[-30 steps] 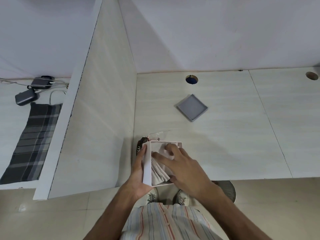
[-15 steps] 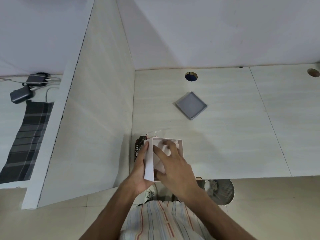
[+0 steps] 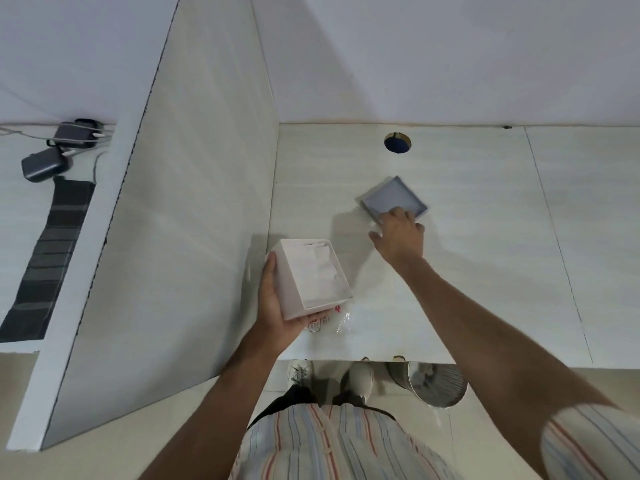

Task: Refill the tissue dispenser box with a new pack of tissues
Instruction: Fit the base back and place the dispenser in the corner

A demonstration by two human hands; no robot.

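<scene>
Two bare hands are working over a pale desk that is walled on its left by an upright divider panel. The left hand is gripping a white tissue box from its left side and underneath, holding it tilted near the desk's front-left corner, close beside the divider. The box's open face is pointing up, and white tissues are filling it almost to the rim. Crumpled clear plastic wrap is lying on the desk just below the box, near the front edge.

The right hand is reaching toward the back of the desk, fingers loosely spread, with the fingertips touching the near corner of a grey square lid. That lid is lying flat, hollow side up, toward the middle-back of the desk, just in front of a round cable hole. I cannot tell whether the fingers have any grip on the lid.
</scene>
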